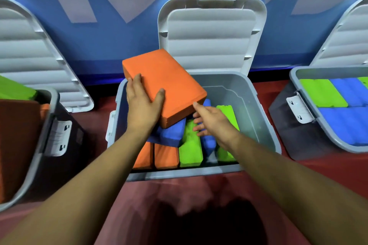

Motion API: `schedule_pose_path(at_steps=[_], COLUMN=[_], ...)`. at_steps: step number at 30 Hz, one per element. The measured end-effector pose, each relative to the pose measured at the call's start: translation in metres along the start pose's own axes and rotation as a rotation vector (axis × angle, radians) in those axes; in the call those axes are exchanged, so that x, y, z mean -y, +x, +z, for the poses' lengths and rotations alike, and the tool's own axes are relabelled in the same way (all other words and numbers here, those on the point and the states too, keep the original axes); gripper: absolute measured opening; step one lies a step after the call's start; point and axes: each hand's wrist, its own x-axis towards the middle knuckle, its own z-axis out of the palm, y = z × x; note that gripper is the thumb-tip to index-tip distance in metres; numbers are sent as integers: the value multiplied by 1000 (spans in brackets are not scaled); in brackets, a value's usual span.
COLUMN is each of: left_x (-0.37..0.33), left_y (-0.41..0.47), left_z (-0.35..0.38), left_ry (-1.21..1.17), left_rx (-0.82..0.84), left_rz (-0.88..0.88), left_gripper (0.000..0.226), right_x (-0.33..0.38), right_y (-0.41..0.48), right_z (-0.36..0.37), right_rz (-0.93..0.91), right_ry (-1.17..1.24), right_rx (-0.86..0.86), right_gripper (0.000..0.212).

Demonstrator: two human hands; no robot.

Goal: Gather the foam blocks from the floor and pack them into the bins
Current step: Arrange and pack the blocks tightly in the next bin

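Your left hand [144,101] grips the orange block [163,85]: thumb on its top face, fingers wrapped round its left edge. The block is tilted and held over the left rear part of the middle bin [264,105], its near corner above the packed blocks [190,145].

Your right hand [211,123] is spread, fingers straight, and holds nothing. It reaches into the bin just below the block's near edge. The thumb tip lies at that edge; contact cannot be confirmed. The fingers lie over a green and a blue block.

The packed blocks stand on edge in a row along the near wall: two orange, one green, one blue, one green. A further blue block [171,133] lies tilted across the orange ones. The right rear of the bin is bare. Its lid [211,32] stands upright against the blue wall [111,42].

The left bin [39,145] holds green and orange blocks. The right bin [298,77] is filled with green and blue blocks. All three stand on the red floor [328,165].
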Motion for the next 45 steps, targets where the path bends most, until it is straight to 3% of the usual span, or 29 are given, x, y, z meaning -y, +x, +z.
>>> schedule_pose_path(at_steps=[2,4,6,8,11,15,17,20,23,27,31,36,40,43,45], left_x=[-14,-30,-43,-40,-7,30,33,34,38,43,37,35,32,30,30], left_y=[-13,-31,-53,-70,-85,-91,-90,-92,-93,-88,-91,-91,-93,-94,-96], left_z=[-1,6,20,35,56,67,67,72,69,68,68,66,66,66,67], left_ry=[142,186,145,175,299,443,468,539,612,633,646,608,617,623,614], left_rx=[-107,-105,181,548,828,934,972,937,919,945,944,943,950,958,950], left_rz=[206,468,685,817,740,630,574,507,432,418,443,408,407,395,389], left_gripper=[61,47,32,24,40,55,55,61,63,67,66,69,69,70,71], right_x=[0,-6,-19,-35,-65,-83,-87,-107,-126,-111,-114,-119,-103,-73,-44], right_y=[9,22,30,31,33,33,34,58,88,85,87,88,79,68,67], right_z=[-22,-48,-70,-83,-89,-77,-59,-38,-37,-23,-14,-16,-31,-51,-66], right_rz=[-9,-56,-51,34,169,-45,-61,37,131,200,204,192,34,-10,-36], right_ry=[4,-179,-470,-751,-1050,-1141,-1075,-979,-944,-993,-985,-933,-814,-819,-858], right_rx=[-81,-224,-305,-254,-93,-155,-57,121,196,174,130,106,-43,-52,-48], right_gripper=[37,35,34,28,68,63,63,87,81,91,85,107,93,53,40])
